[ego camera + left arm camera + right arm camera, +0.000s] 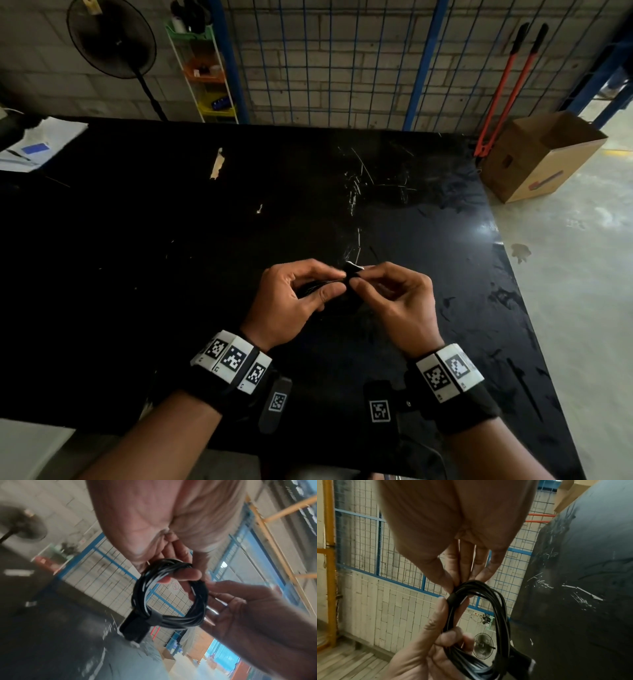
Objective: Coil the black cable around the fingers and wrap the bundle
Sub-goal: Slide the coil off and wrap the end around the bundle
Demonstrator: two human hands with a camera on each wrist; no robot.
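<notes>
The black cable (pixel 139 588) is wound into a small ring of several turns, held in the air between both hands. A dark strap (pixel 154 617) bands the turns at one spot, and a black plug (pixel 132 628) hangs beside it. My left hand (pixel 171 569) grips one side of the ring with curled fingers. My right hand (pixel 462 585) pinches the coil (pixel 498 615) at the opposite side with thumb and fingertips. In the head view the left hand (pixel 339 281) and right hand (pixel 358 277) meet over the black table (pixel 205 240); the cable (pixel 350 272) barely shows.
The table's right edge runs along a concrete floor with an open cardboard box (pixel 537 157) and red bolt cutters (pixel 503 92). A wire fence stands behind the table. A fan (pixel 109 37), a shelf rack (pixel 205 75) and papers (pixel 37 144) are at the far left.
</notes>
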